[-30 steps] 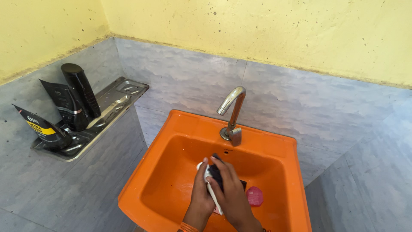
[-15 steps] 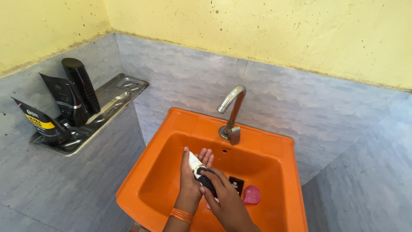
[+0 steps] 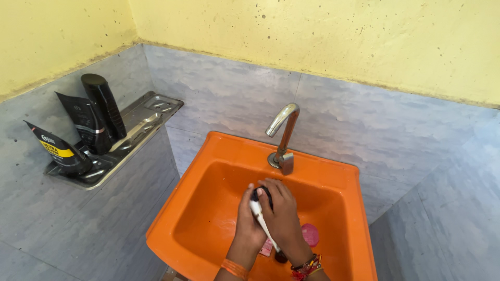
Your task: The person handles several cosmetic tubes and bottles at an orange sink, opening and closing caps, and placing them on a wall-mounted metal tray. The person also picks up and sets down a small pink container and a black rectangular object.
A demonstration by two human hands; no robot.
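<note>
White tube (image 3: 259,217) pressed between my left hand (image 3: 249,224) and right hand (image 3: 284,218), both closed on it, best kept low over orange sink (image 3: 208,156).

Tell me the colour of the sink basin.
The sink basin is bright orange, seen clearly in the head view.

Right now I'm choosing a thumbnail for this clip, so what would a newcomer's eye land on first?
The bright orange sink fills the lower middle, set against grey tiles and a yellow wall. Over its basin, the left hand and right hand press together around a white tube with a dark end, just below the chrome tap. At left, black tubes stand on a steel shelf.
</note>
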